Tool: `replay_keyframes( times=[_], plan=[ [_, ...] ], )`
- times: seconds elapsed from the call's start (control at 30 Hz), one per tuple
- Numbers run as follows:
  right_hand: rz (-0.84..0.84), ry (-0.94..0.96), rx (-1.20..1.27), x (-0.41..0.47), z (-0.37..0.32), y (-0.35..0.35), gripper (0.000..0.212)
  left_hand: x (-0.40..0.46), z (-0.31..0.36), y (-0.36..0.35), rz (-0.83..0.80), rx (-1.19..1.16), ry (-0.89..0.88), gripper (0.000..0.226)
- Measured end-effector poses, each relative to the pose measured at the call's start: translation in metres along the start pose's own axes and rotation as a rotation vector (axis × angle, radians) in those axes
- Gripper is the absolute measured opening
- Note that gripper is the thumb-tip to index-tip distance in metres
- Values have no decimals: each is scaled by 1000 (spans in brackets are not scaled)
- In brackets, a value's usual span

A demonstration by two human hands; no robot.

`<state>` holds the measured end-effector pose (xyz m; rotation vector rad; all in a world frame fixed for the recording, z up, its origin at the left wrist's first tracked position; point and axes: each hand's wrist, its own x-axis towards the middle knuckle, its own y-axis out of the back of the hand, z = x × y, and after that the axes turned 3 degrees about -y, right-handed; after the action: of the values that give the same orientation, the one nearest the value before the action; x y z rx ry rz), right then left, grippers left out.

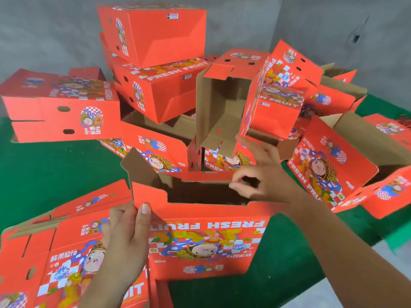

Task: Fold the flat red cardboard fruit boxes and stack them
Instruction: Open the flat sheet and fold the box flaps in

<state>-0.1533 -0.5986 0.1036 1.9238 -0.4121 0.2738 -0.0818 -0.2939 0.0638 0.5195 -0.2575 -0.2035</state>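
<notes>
A half-opened red fruit box (209, 232) with "FRESH FRUIT" print stands in front of me on the green table (51, 172), its brown inside showing. My left hand (129, 232) pinches its near left top flap between thumb and fingers. My right hand (264, 176) reaches over the box's far right rim with curled fingers; what it touches is unclear. A pile of flat red boxes (44, 258) lies at the lower left under the opened box.
Several folded red boxes are heaped at the back: a tall stack (155, 63) in the middle, one box (57, 107) at left, an open one (240, 103) on its side, more (338, 165) at right. Grey wall (333, 23) behind.
</notes>
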Motion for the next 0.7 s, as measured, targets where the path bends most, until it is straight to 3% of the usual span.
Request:
replay_keyframes(
  times=[0.07,0.13,0.2,0.23,0.37,0.47,0.6,0.7],
  plan=[
    [129,-17,-49,-3,6,-3,37,0,-3,-1,12,13,-14,32],
    [25,-142,-35,-2,16,-6,70,1,-6,-2,11,43,-5,33],
    [-101,-241,21,0,25,-11,86,4,-7,-4,0,69,4,34],
    [-105,-259,76,0,30,-14,88,6,-6,-4,-2,79,13,37],
    [156,-408,380,-6,36,-17,93,19,-6,-5,47,45,68,61],
    [174,-549,605,-11,25,-25,86,27,-8,-6,66,76,82,48],
    [341,-518,148,-17,10,-35,85,27,-11,-13,114,185,13,33],
    [446,-359,-99,-20,5,-33,72,26,-18,-14,159,198,-36,26]
  ],
)
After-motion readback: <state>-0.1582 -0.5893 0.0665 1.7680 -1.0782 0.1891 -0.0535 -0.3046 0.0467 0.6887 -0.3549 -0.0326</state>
